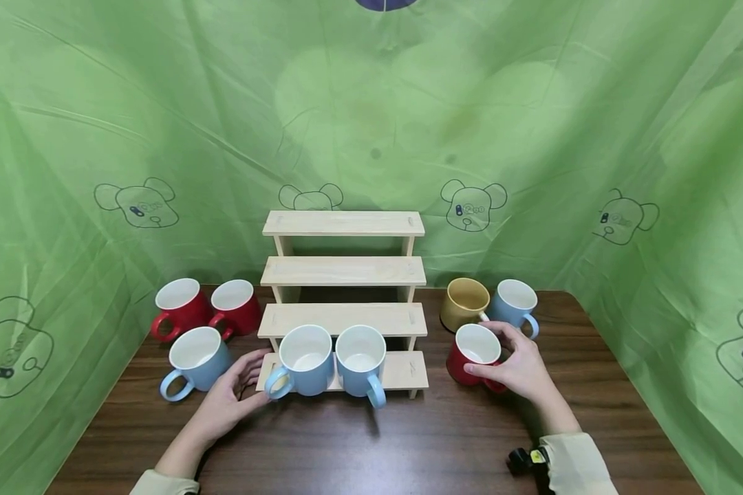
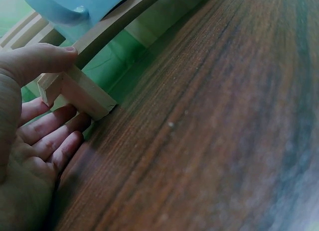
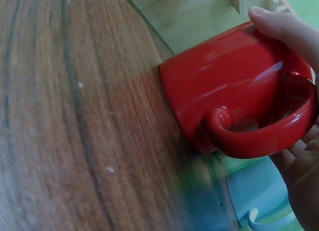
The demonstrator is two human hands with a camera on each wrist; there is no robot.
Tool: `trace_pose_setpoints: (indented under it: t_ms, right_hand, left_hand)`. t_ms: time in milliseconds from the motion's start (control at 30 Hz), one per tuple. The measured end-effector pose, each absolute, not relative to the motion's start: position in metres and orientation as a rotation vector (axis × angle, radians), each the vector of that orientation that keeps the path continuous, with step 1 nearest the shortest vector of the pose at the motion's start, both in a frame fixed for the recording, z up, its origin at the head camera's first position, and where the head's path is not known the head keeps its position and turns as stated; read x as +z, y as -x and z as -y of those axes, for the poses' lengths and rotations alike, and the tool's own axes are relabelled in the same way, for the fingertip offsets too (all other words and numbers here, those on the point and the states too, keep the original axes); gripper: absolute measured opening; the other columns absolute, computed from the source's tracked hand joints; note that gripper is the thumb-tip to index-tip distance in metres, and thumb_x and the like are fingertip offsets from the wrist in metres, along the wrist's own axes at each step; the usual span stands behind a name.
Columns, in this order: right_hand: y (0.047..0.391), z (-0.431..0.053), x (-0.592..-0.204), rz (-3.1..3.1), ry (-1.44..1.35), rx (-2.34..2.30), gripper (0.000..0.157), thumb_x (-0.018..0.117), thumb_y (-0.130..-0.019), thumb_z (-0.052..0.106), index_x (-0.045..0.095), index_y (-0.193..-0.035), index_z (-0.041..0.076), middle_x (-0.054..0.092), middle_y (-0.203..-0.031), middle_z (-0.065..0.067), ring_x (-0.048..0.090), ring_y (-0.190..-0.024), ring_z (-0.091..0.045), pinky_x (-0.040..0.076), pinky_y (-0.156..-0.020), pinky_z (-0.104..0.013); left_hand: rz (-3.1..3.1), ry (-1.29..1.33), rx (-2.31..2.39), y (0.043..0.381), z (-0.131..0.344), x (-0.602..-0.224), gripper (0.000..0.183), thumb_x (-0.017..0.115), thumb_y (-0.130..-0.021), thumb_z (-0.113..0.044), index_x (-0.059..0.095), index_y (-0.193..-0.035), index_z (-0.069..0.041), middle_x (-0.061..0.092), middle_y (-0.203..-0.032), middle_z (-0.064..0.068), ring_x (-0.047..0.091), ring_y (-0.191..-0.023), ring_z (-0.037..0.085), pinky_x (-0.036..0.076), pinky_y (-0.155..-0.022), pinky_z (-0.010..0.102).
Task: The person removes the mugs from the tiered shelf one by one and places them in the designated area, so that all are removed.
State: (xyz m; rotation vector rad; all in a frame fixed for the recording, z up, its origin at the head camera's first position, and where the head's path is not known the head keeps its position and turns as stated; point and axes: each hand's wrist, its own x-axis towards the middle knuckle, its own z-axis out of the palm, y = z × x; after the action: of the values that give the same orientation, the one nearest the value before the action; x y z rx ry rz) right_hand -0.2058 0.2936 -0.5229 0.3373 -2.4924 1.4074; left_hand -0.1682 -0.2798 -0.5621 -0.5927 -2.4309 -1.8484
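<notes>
My left hand [image 1: 229, 395] is at the left end of a stepped wooden display stand [image 1: 343, 224]. Its thumb lies along the end of the bottom step, and the fingers curl in beside the short leg [image 2: 87, 94]. Two light-blue mugs, one on the left [image 1: 306, 361] and one on the right [image 1: 360, 363], stand side by side on that step, handles toward me. On the right, my right hand [image 1: 520, 364] grips a red mug [image 1: 464, 371] with a white inside, thumb on the near side and fingers on the far side. The mug's handle [image 3: 264, 139] is under the palm.
Two red mugs, one outer [image 1: 188, 309] and one inner [image 1: 238, 313], stand behind a blue mug [image 1: 201, 357] at left. Behind my right hand are a mustard mug [image 1: 455, 309] and another blue mug [image 1: 508, 309]. Green printed cloth [image 1: 371, 137] encloses the dark wooden table [image 1: 371, 454].
</notes>
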Motion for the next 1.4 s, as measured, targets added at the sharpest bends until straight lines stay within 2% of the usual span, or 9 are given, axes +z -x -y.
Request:
trace_pose_setpoints:
  t_ms: [733, 1033, 1400]
  right_hand:
    - [0.205, -0.298, -0.52, 2.501, -0.404, 1.475, 0.08, 0.106, -0.07, 0.012, 0.068, -0.14, 0.009, 0.073, -0.131, -0.012, 0.07, -0.108, -0.005, 0.052, -0.095, -0.013]
    - [0.203, -0.296, -0.514, 2.541, -0.397, 1.389, 0.087, 0.108, -0.068, 0.018, 0.066, -0.143, 0.005, 0.071, -0.135, -0.008, 0.07, -0.108, -0.012, 0.051, -0.092, -0.013]
    - [0.201, -0.294, -0.508, 2.56, -0.41, 1.366, 0.087, 0.108, -0.069, 0.022, 0.066, -0.145, 0.012, 0.07, -0.139, -0.006, 0.07, -0.112, -0.018, 0.051, -0.093, -0.013]
  left_hand:
    - [2.436, 0.595, -1.83, 0.168, 0.279, -0.56, 0.07, 0.08, -0.094, 0.005, 0.046, -0.156, 0.007, 0.058, -0.145, 0.031, 0.061, -0.126, 0.0, 0.049, -0.104, 0.013]
    - [2.443, 0.592, -1.822, 0.168, 0.279, -0.559, 0.069, 0.08, -0.095, 0.004, 0.047, -0.156, 0.006, 0.059, -0.144, 0.03, 0.062, -0.125, 0.0, 0.049, -0.104, 0.013]
    - [2.451, 0.588, -1.808, 0.168, 0.279, -0.559, 0.07, 0.081, -0.095, 0.004, 0.047, -0.155, 0.006, 0.06, -0.144, 0.03, 0.062, -0.125, 0.0, 0.049, -0.104, 0.013]
